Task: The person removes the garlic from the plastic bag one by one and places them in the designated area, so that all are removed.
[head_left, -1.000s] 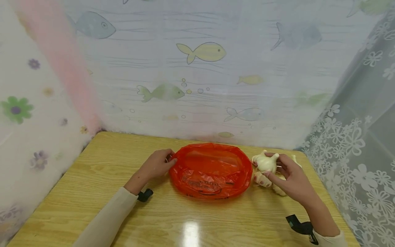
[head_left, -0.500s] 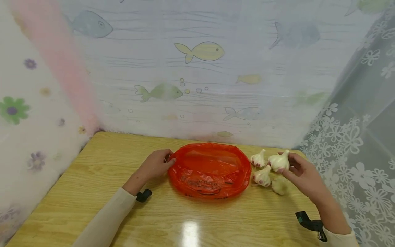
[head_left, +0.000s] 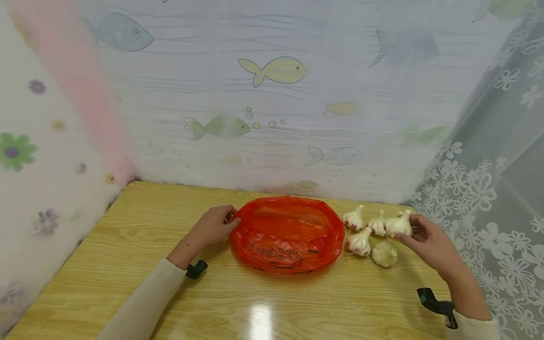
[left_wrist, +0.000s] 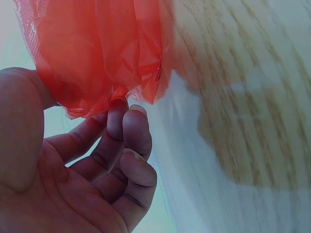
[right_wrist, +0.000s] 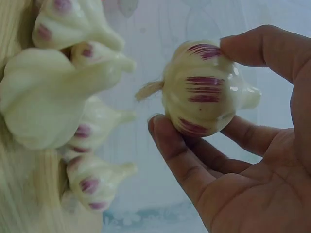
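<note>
A red plastic bag (head_left: 289,259) with dark print lies in the middle of the table, its mouth spread wide into an oval. My left hand (head_left: 215,225) pinches the bag's left rim; in the left wrist view part of the thumb is behind the red film (left_wrist: 97,58). My right hand (head_left: 435,243) holds a garlic bulb (head_left: 398,226) between thumb and fingers. Its purple streaks and a short root tuft show on the bulb (right_wrist: 204,92) in the right wrist view. Several other garlic bulbs (head_left: 359,243) stand between the bag and my right hand.
The wooden table (head_left: 340,307) carries everything. Behind it hangs a fish-patterned sheet (head_left: 272,141), with a lace curtain (head_left: 476,198) at the right edge. A dark wrist mount (head_left: 437,306) sticks out below my right wrist.
My right hand has moved right with the garlic bulb, away from the bag. Bulbs it partly covered now show. The left hand keeps its place on the bag's rim.
</note>
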A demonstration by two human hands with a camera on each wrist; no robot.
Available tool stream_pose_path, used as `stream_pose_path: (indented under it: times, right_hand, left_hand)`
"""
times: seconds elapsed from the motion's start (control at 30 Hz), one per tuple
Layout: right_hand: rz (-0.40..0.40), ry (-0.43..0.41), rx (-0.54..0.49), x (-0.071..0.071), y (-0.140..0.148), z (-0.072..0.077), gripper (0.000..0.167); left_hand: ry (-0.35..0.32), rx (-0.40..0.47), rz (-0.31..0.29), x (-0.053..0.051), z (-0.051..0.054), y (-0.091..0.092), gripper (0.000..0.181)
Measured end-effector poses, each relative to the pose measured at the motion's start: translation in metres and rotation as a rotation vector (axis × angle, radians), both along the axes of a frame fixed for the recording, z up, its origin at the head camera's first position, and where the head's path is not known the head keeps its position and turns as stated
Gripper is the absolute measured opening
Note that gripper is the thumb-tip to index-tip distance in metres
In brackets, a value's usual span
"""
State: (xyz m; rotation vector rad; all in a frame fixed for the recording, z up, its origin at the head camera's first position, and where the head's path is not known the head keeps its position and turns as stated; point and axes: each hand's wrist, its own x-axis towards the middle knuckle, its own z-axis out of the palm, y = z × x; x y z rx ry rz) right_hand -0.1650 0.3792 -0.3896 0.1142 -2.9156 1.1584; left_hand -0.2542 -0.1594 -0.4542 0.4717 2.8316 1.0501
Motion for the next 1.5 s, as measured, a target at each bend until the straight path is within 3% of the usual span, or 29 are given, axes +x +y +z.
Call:
stream_pose_path:
  times: [0.33,0.73,1.17,1.5]
  right_hand:
    - [-0.073,-0.080,0.131,-0.002,0.013,-0.006,0.088]
    - [-0.086,-0.154,0.179,-0.010,0.029,-0.018,0.097]
    - [-0.099,-0.260,0.225,-0.016,0.038,-0.030,0.085]
    - [-0.152,-0.290,0.269,-0.017,0.039,-0.034,0.088]
  left_hand:
    - [0.009,-0.011,-0.006,-0.001,-0.001,0.000,0.018]
    - [0.006,-0.012,-0.003,-0.002,-0.004,-0.001,0.017]
    - [-0.011,0.001,-0.001,-0.001,-0.001,0.001,0.017]
    - [0.003,-0.009,-0.004,-0.001,-0.002,0.000,0.018]
